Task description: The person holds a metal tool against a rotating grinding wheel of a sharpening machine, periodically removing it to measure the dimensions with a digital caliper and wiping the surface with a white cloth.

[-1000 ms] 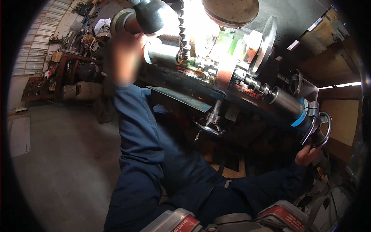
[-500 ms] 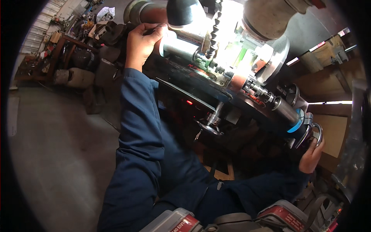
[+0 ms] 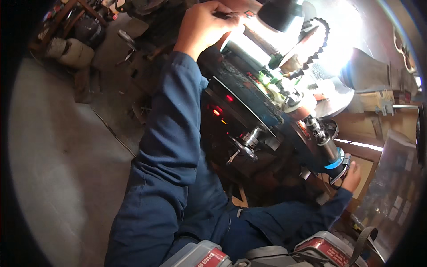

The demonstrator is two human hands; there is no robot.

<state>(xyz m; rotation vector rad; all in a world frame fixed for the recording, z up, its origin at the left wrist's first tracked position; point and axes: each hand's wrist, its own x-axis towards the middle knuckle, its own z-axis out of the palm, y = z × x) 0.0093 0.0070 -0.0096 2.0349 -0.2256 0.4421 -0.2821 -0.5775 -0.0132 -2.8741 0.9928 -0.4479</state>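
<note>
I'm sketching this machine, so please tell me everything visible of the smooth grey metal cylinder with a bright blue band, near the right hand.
The smooth grey metal cylinder looks steel-like and slopes from upper left to lower right in view. Narrower shiny stepped metal parts continue from its upper end. The bright blue band curves around its lower end, with a dark end section beyond. The right hand is beside that section; its exact contact is unclear.

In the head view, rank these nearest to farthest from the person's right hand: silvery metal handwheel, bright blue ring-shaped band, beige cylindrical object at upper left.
From the right hand:
1. Bright blue ring-shaped band, just up and left of it.
2. Silvery metal handwheel, farther left, near the picture's middle.
3. Beige cylindrical object, far off at upper left.
</note>
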